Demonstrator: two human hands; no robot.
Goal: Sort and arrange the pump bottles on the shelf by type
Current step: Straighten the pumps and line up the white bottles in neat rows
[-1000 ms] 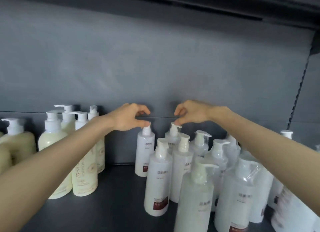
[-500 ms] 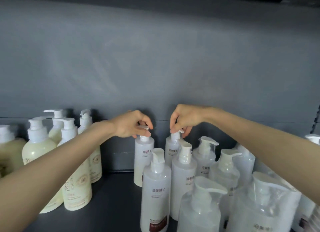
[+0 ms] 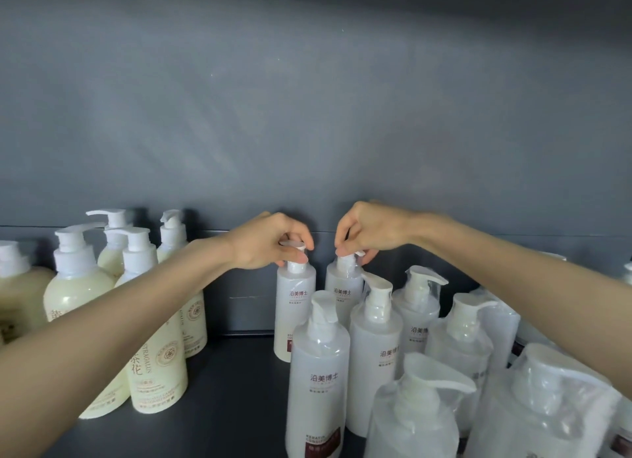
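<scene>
While both bare arms reach over the dark shelf (image 3: 225, 406), the left hand (image 3: 270, 242) curls its fingers and thumb round the pump head (image 3: 292, 246) of the back-row white bottle (image 3: 295, 307), which stands upright close against the grey back panel (image 3: 307, 115). Just right of that bottle stands a second white bottle (image 3: 343, 291), and the right hand (image 3: 369, 231) pinches its film-wrapped pump top with curled fingertips. In front of the back-row white bottle and to its right crowds a group of white pump bottles (image 3: 319, 372), most wrapped in clear film. Well to its left stand the cream pump bottles (image 3: 157, 348), upright, partly hidden behind the left forearm.
</scene>
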